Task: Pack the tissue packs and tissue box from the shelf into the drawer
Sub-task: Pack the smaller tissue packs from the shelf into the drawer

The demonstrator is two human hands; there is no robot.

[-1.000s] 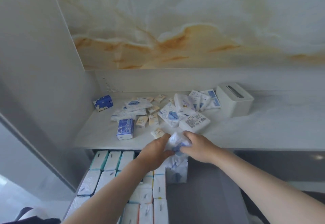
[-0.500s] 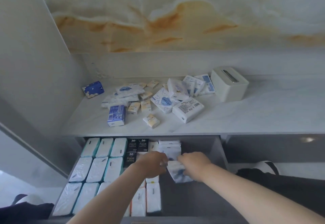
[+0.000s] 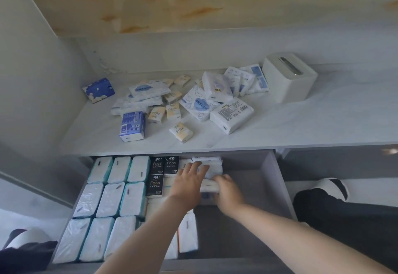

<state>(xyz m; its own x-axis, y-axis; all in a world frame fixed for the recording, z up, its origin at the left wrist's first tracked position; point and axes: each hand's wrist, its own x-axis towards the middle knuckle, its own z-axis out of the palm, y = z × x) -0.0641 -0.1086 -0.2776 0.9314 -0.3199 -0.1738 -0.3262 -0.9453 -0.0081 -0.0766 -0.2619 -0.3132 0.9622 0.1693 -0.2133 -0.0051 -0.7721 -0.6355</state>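
Note:
Both hands are down in the open grey drawer. My left hand lies with straight fingers on white tissue packs stacked at the drawer's back. My right hand curls round a white pack and holds it against that stack. White-and-teal packs and black packs fill the drawer's left side. On the marble shelf above lie several loose packs, a blue pack and the white tissue box.
The drawer's right half shows bare grey floor. A grey cabinet wall stands at the left, a marble back panel above the shelf. My dark trouser leg and white shoe are right of the drawer.
Both hands went from the shelf's front edge down into the drawer with the white pack, then pushed it back toward the stack at the rear. The camera tilted down.

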